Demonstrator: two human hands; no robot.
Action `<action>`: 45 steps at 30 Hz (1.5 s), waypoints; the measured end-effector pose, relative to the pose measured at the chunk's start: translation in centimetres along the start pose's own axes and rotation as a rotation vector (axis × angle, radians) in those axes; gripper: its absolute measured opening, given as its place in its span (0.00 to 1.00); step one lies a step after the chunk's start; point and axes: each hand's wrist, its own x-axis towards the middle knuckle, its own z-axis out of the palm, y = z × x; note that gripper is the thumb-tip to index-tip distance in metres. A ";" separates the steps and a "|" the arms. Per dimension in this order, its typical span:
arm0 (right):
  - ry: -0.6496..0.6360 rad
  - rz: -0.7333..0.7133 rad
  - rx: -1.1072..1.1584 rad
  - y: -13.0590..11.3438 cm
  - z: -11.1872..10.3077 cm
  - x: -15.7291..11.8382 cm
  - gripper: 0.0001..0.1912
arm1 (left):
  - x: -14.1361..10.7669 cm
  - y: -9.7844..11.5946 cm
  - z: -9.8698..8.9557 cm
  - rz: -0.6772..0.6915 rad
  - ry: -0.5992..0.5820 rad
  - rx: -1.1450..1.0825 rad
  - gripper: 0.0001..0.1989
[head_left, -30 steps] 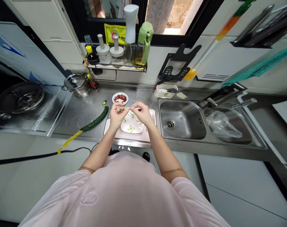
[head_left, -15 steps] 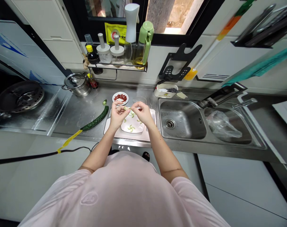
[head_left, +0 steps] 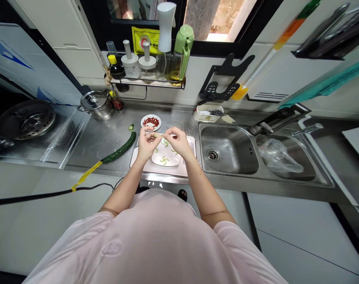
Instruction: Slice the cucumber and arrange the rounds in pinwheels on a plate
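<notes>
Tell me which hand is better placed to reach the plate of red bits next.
Left hand, probably: it is close by the white plate, while the right hand sits farther off, nearer the sink.

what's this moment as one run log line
left hand: holds small green piece | right hand: close beside it | below: white plate with green slices

No wording I can read over my feed.
By the clock face of my view, the yellow packet (head_left: 145, 39) at eleven carries a round red mark and dark characters too small for me to make out; the pale panel (head_left: 22, 39) at ten shows striped blue triangles; the pink shirt (head_left: 167, 236) has an oval emblem (head_left: 112, 248) at seven, its lettering unclear to me.
</notes>
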 end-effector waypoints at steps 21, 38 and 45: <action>-0.120 0.064 -0.060 1.8 -0.3 0.7 0.11 | 0.4 -1.6 -1.7 -0.054 -0.005 0.132 0.19; -0.319 0.330 -0.369 10.6 3.7 0.6 0.06 | -0.4 -9.6 -5.9 -0.203 -0.070 0.705 0.10; -0.353 0.403 -0.482 13.0 5.4 0.0 0.06 | -0.6 -11.0 -6.1 -0.277 -0.141 0.944 0.09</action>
